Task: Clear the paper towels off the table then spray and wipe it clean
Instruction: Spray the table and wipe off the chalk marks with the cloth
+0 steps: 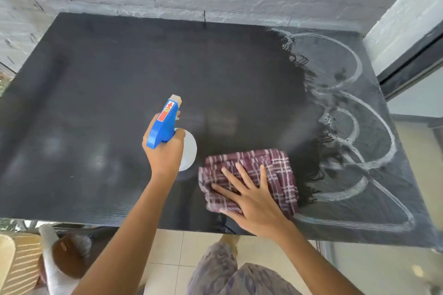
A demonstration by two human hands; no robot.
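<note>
Pressing flat with fingers spread wide, the right hand (254, 201) pins a plaid cloth (251, 177) to the black table (107, 79) near its front edge. Just beside it, the left hand (165, 153) grips a blue-topped spray bottle (167, 124) above the surface.

Bright, even daylight falls from about 2 o'clock, where the matte black tabletop (119, 67) shows pale glare over white looping wipe streaks (354, 108). Wide-angle distortion bows the edges. The plaid maroon cloth (275, 170) is motion-blurred; the 7 o'clock corner is soft.
</note>
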